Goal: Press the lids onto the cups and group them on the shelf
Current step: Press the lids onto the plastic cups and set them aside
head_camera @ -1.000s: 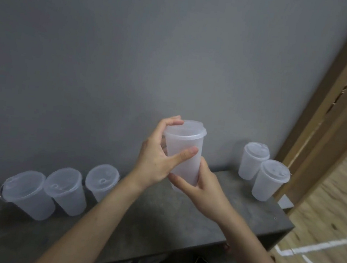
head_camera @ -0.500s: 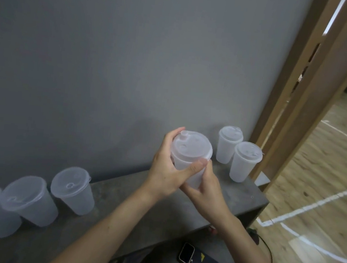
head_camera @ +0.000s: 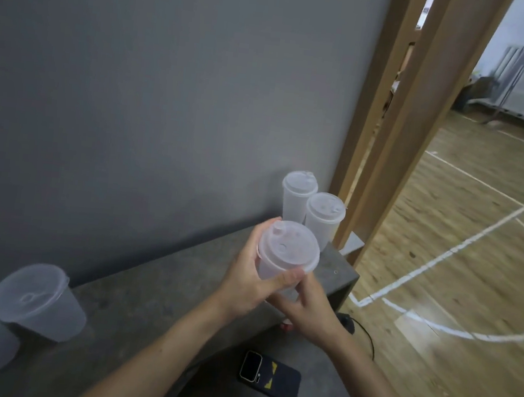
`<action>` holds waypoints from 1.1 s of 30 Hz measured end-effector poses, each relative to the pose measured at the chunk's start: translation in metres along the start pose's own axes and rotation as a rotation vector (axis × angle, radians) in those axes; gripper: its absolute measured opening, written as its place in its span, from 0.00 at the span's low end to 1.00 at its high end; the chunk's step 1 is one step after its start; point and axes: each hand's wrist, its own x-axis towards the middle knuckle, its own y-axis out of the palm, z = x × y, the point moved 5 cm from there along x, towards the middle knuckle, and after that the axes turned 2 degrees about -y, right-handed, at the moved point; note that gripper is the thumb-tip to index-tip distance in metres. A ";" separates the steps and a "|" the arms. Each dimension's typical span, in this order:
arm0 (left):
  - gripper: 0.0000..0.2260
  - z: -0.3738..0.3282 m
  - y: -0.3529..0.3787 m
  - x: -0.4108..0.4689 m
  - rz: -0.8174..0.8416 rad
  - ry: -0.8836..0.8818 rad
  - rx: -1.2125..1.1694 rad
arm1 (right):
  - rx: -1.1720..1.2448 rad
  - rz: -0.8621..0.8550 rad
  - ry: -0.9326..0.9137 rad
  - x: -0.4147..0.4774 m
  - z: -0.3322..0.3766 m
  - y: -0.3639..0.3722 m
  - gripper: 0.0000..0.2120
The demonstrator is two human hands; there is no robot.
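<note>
Head view: the held cup [head_camera: 290, 250] sits centre frame, off the shelf [head_camera: 162, 285] and above its right end. Its lid looks seated all round, though the near rim is hidden by a thumb. My left grip [head_camera: 246, 281] is wrapped round the cup's wall, thumb across the front just under the lid rim. My right grip [head_camera: 309, 311] cradles the lower part from beneath, its fingers curled under the base.

I judge the pressing step is about done and this is the carry to the group. The two lidded cups [head_camera: 323, 221] stand touching each other just beyond, against the door frame [head_camera: 387, 180].

Next, the cup has to be lowered upright just beside that pair without nudging them, keeping clear of the shelf's end edge. Other cups [head_camera: 40, 300] wait at lower left.
</note>
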 end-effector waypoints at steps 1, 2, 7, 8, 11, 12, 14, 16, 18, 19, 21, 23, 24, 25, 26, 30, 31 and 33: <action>0.32 0.000 0.002 0.001 0.003 -0.002 -0.003 | 0.001 -0.005 0.004 0.000 -0.003 -0.002 0.36; 0.30 0.002 0.003 0.002 0.012 -0.012 -0.018 | 0.007 -0.008 0.009 0.000 -0.006 -0.002 0.36; 0.21 0.013 0.005 0.009 -0.040 -0.121 -0.227 | 0.057 -0.033 0.055 0.002 -0.016 -0.001 0.39; 0.22 0.016 0.007 0.010 -0.066 -0.134 -0.252 | 0.060 -0.044 0.057 0.003 -0.016 -0.001 0.39; 0.22 0.025 0.013 0.015 -0.149 -0.137 -0.288 | 0.073 -0.064 0.044 0.006 -0.019 -0.003 0.41; 0.20 0.029 0.014 0.015 -0.173 -0.144 -0.302 | 0.072 -0.064 0.045 0.006 -0.019 -0.003 0.41; 0.16 0.034 0.018 0.015 -0.211 -0.149 -0.331 | 0.070 -0.070 0.045 0.006 -0.021 -0.006 0.40; 0.16 0.037 0.021 0.013 -0.246 -0.137 -0.346 | 0.044 -0.076 0.044 0.006 -0.021 -0.008 0.40; 0.16 0.040 0.023 0.015 -0.260 -0.131 -0.322 | 0.027 -0.078 0.059 0.004 -0.026 -0.009 0.39; 0.16 0.043 0.025 0.017 -0.260 -0.131 -0.305 | 0.020 -0.093 0.067 0.003 -0.029 -0.010 0.39; 0.18 0.048 0.027 0.021 -0.249 -0.138 -0.274 | -0.020 -0.168 0.084 0.003 -0.036 -0.017 0.38; 0.19 0.057 0.029 0.022 -0.238 -0.159 -0.243 | -0.087 -0.289 0.122 0.002 -0.046 -0.030 0.37; 0.18 0.063 0.029 0.021 -0.228 -0.172 -0.219 | -0.108 -0.341 0.149 0.001 -0.053 -0.039 0.37; 0.16 0.070 0.029 0.019 -0.217 -0.190 -0.197 | -0.112 -0.378 0.182 -0.001 -0.063 -0.048 0.38; 0.14 0.077 0.029 0.017 -0.208 -0.211 -0.178 | -0.112 -0.416 0.217 -0.003 -0.073 -0.058 0.39; 0.12 0.094 0.021 0.007 -0.241 -0.230 -0.136 | -0.130 -0.549 0.292 -0.005 -0.089 -0.091 0.33; 0.13 0.095 0.019 0.006 -0.250 -0.237 -0.136 | -0.125 -0.557 0.298 -0.003 -0.091 -0.094 0.33; 0.13 0.098 0.016 0.005 -0.263 -0.249 -0.140 | -0.139 -0.546 0.325 0.000 -0.095 -0.096 0.35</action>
